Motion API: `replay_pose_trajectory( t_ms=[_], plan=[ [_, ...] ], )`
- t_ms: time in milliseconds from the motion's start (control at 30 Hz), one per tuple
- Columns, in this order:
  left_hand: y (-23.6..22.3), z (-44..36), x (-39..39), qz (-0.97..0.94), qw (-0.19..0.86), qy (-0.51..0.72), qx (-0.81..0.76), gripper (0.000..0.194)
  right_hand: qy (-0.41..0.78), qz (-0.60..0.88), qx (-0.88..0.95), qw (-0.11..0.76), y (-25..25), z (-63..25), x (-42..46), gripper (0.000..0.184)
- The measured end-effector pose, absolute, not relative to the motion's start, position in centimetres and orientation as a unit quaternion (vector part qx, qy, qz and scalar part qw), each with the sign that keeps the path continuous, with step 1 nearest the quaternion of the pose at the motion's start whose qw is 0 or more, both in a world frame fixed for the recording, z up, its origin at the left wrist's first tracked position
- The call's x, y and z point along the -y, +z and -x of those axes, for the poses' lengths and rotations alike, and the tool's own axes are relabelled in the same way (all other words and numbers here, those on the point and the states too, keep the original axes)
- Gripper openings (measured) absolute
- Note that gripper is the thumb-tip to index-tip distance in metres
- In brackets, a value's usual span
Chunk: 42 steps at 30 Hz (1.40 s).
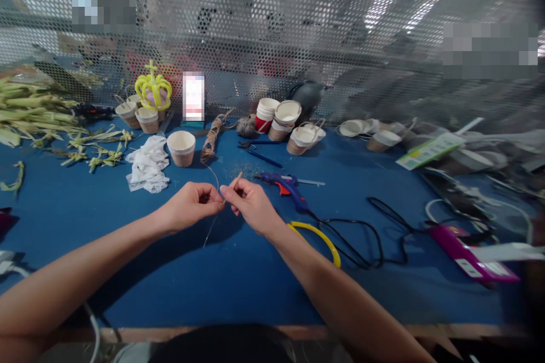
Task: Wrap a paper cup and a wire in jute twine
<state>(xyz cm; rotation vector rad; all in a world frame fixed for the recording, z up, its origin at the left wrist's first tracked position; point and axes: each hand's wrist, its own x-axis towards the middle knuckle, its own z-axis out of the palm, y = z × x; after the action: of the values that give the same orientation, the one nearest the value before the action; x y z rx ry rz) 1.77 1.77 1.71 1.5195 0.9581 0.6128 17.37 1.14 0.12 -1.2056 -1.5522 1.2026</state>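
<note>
Near the middle of the table my left hand point(189, 205) is closed in a pinch on a thin strand of twine point(214, 172). The strand curves up toward a brown twine bundle point(213, 137), and a loose end hangs below the fingers. Fingertips almost touching it, my right hand point(253, 204) is closed round a short, thin tan stick point(235, 180) that points up and away. Whether the twine also passes between the right fingers is hidden. A blue glue gun point(286, 183) lies just right of my right hand. Behind my left hand stands a paper-rimmed brown pot point(181, 150).
Crumpled white cloth point(149, 163) and green husk pieces point(34, 105) lie left. Pliers point(259, 152), a twine ball point(246, 125) and more small pots point(303, 137) sit behind. A yellow ring point(326, 238), black cord point(377, 238) and purple power strip point(472, 252) are right. Perforated metal mesh point(272, 22) closes the back.
</note>
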Motion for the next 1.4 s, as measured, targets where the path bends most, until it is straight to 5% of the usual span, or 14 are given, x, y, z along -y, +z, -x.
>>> replay_pose_trajectory(
  t_ms=[267,633,1400],
  plan=[
    [1.3,-1.4,-2.1,-0.564,0.685,0.268,-0.376,0.017,0.584,0.42,0.546,0.43,0.3,-17.4,-1.1,0.026],
    [1.5,-2.0,-1.8,-0.541,0.689,0.28,-0.393,0.019,0.548,0.436,0.564,0.437,0.2,-17.0,-1.0,0.023],
    [1.3,-1.5,-2.2,-0.708,0.508,0.245,-0.425,0.014,0.407,0.514,0.645,0.393,0.4,-17.2,-0.7,0.025]
  ],
)
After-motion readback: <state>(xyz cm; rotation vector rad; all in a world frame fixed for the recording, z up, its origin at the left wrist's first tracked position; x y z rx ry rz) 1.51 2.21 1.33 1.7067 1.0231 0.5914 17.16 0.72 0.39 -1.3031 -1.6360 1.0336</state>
